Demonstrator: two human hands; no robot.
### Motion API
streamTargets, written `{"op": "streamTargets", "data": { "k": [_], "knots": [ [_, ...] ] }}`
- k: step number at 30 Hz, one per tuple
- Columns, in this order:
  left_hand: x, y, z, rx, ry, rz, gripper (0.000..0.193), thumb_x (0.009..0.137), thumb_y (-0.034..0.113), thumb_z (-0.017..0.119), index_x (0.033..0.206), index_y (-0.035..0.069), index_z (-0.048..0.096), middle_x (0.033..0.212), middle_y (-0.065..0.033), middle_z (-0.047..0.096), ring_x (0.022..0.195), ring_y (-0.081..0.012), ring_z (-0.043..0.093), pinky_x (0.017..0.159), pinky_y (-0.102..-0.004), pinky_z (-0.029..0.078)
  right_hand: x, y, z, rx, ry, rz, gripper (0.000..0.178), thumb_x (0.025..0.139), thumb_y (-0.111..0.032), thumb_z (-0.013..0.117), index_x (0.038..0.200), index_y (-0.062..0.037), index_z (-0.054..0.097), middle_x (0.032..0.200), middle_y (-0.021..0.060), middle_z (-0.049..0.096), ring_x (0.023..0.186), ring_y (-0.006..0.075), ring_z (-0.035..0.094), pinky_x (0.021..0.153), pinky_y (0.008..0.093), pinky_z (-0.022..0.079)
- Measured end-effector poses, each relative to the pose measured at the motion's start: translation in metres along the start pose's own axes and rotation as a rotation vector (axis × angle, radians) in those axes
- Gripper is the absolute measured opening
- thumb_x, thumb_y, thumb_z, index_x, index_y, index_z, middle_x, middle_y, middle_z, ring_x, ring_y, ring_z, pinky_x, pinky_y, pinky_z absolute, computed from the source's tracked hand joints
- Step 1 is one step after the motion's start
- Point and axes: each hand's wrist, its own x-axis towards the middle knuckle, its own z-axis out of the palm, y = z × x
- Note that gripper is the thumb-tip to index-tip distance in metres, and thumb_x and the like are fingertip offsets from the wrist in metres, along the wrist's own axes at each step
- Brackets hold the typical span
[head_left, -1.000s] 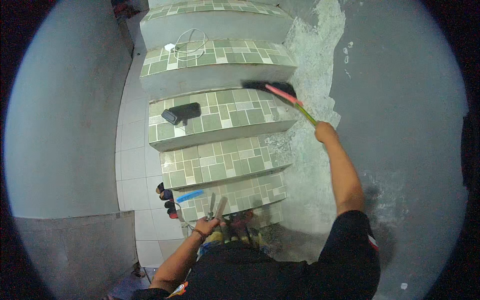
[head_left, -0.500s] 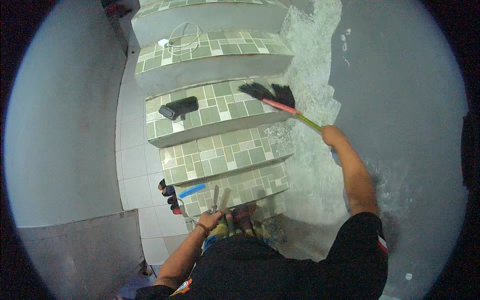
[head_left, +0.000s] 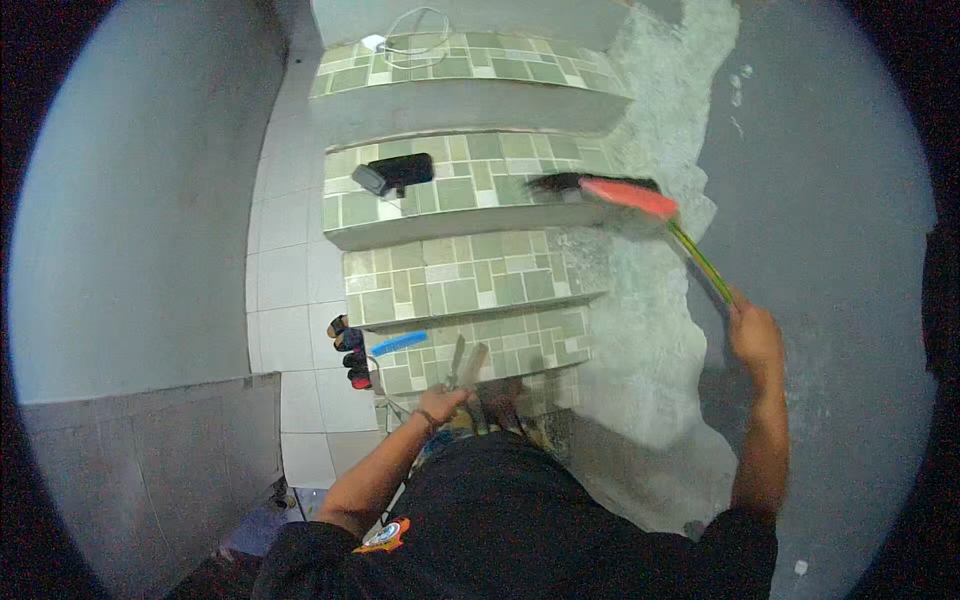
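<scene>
My right hand (head_left: pixel 756 335) is closed round the green and yellow handle of a broom (head_left: pixel 628 195), held out to the right. Its collar is pink-red, and its black bristles lie over the right end of a tiled step (head_left: pixel 480 170), slightly blurred. Close to my body, my left hand (head_left: pixel 445 402) grips two narrow, flat, greyish tools (head_left: pixel 466 366) that point up the stairs; their exact kind is unclear. Just beyond them, a long blue piece (head_left: pixel 399 343) lies at the left end of a lower step.
A black device with a grey block (head_left: pixel 400 173) rests on the swept step. Higher up lies a white cable with a plug (head_left: pixel 415 40). Dark items resembling footwear (head_left: pixel 350 350) line the lower left. A grey wall with a rough pale patch (head_left: pixel 660 330) borders the right.
My right hand has moved right and slightly down, and the broom head has swung rightward, its bristles now flatter. My view has shifted, so the stairs sit higher and further right.
</scene>
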Motion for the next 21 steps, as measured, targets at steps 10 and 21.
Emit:
{"op": "streamTargets", "data": {
  "k": [10,21],
  "knots": [
    [-0.011,0.004,-0.012,-0.048,0.051,0.095,0.060,0.074,0.047,0.075,0.096,-0.009,0.068,0.078,-0.0115,0.068,0.065,-0.0191,0.065,0.056,-0.0337,0.051,0.001,0.024,0.049,0.068,-0.013,-0.025,0.039,0.097,-0.024,0.054,0.135,-0.0171,0.060,0.103,0.0228,0.070,0.095,0.0424,0.067,0.084,0.0534,0.051],
    [-0.003,-0.026,-0.025,-0.103,0.120,-0.005,0.055,0.076,0.048,0.076,0.090,-0.004,0.068,0.074,-0.0107,0.066,0.059,-0.0190,0.061,0.052,-0.0337,0.048,-0.016,-0.051,0.113,-0.154,-0.255,-0.415,0.046,0.101,-0.023,0.046,0.146,-0.0345,0.048,0.095,0.0164,0.068,0.085,0.0347,0.069,0.076,0.0484,0.056]
  ]
}}
